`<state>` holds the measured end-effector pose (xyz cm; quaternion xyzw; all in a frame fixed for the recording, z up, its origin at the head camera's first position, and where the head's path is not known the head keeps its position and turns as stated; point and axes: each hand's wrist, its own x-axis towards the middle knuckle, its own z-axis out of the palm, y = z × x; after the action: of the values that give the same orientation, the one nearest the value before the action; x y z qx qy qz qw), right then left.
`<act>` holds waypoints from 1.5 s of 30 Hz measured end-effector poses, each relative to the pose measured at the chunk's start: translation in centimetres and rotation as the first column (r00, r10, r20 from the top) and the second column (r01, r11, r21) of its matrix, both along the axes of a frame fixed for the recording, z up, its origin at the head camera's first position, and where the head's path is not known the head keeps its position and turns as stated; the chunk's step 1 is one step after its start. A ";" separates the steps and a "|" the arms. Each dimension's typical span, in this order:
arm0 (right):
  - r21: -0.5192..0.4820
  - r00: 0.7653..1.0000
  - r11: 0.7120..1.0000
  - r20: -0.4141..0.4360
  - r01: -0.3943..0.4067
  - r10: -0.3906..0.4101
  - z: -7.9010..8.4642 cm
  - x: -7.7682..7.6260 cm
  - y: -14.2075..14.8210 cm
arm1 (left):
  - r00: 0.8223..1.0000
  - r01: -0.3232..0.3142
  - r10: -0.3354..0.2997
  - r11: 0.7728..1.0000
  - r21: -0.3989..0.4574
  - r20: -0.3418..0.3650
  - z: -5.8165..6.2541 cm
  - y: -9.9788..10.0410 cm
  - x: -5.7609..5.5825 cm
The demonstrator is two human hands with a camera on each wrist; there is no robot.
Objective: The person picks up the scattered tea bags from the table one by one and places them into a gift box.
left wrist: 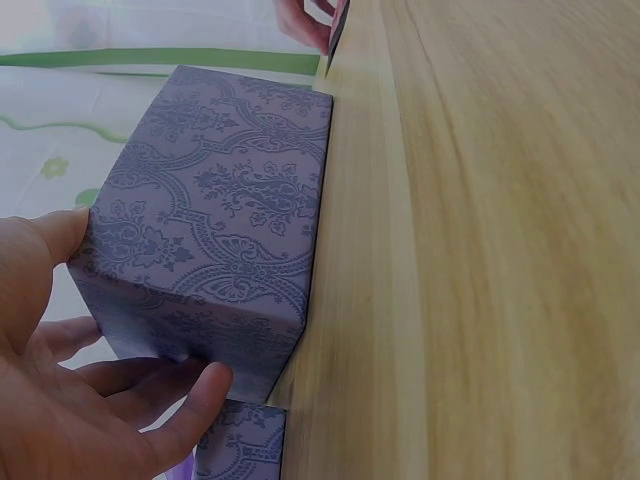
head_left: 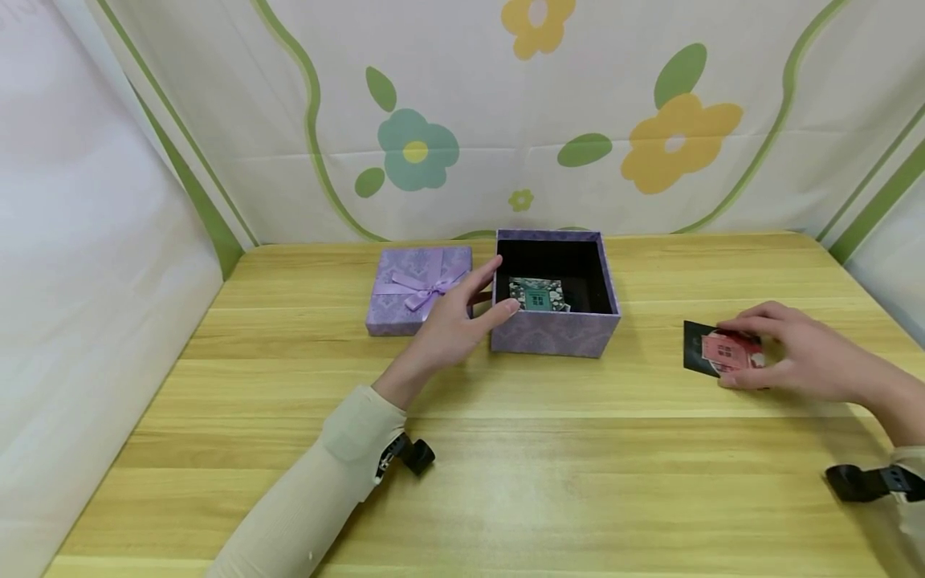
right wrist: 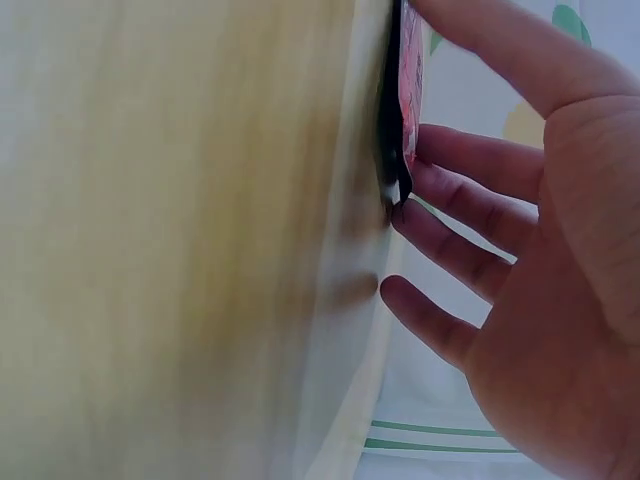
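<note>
A purple patterned gift box [head_left: 552, 333] stands upright without its lid, its inside black. In it lies a flat floral packet [head_left: 536, 296] with a green label. My left hand [head_left: 454, 317] holds the box at its near left corner, thumb at the front rim and fingers along the left side; the left wrist view shows the fingers against the patterned wall [left wrist: 205, 200]. Off to the right, my right hand [head_left: 809, 353] grips a flat black-and-red packet [head_left: 730, 352] by its right end, thumb on the near edge. The right wrist view shows this packet [right wrist: 410, 85] edge-on, close over the table.
The purple lid [head_left: 393, 309] with its ribbon bow lies left of the box, partly behind my left hand. A wooden table [head_left: 491, 482] carries everything. Behind it hangs a white flowered cloth [head_left: 499, 104], and white cloth walls stand at both sides.
</note>
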<state>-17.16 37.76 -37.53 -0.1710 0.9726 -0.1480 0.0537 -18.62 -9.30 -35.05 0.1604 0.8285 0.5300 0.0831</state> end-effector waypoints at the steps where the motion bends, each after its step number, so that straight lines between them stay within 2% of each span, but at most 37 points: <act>1: 0.000 1.000 1.000 0.018 0.001 -0.001 0.0 0.0 0.0 | 1.000 0.000 0.000 1.000 0.002 0.000 0.0 0.0 0.0; 8: -0.001 0.999 1.000 0.047 -0.013 0.013 0.2 -0.1 0.1 | 1.000 0.004 -0.004 1.000 0.005 -0.008 -0.1 -0.1 -0.1; 17: -0.007 1.000 1.000 -0.024 -0.016 0.016 0.0 -0.1 0.1 | 1.000 0.005 -0.005 1.000 0.005 -0.004 0.0 -0.1 -0.1; 20: 0.004 1.000 1.000 -0.014 -0.018 0.018 0.1 0.0 0.1 | 1.000 0.004 -0.004 1.000 0.004 -0.003 0.0 -0.1 -0.1; 28: -0.043 1.000 0.999 -0.009 -0.013 0.012 -0.1 0.9 1.4 | 1.000 0.002 -0.002 1.000 0.002 0.007 0.1 0.0 0.0; 36: -0.044 0.999 0.999 0.043 -0.013 0.015 -0.2 1.3 2.2 | 1.000 -0.001 0.001 1.000 0.001 0.010 0.2 0.1 0.0; 39: -0.044 0.999 0.999 0.035 -0.024 0.026 -0.2 1.2 2.1 | 1.000 -0.001 0.001 1.000 0.000 0.008 0.1 0.0 0.0; 45: -0.066 0.999 0.997 -0.036 -0.043 0.041 -0.3 1.2 1.9 | 1.000 0.002 -0.002 1.000 -0.004 0.010 0.1 0.0 0.0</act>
<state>-16.01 39.68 -37.86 -0.1956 0.9641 -0.1764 0.0341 -18.63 -9.30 -34.91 0.1585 0.8289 0.5292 0.0881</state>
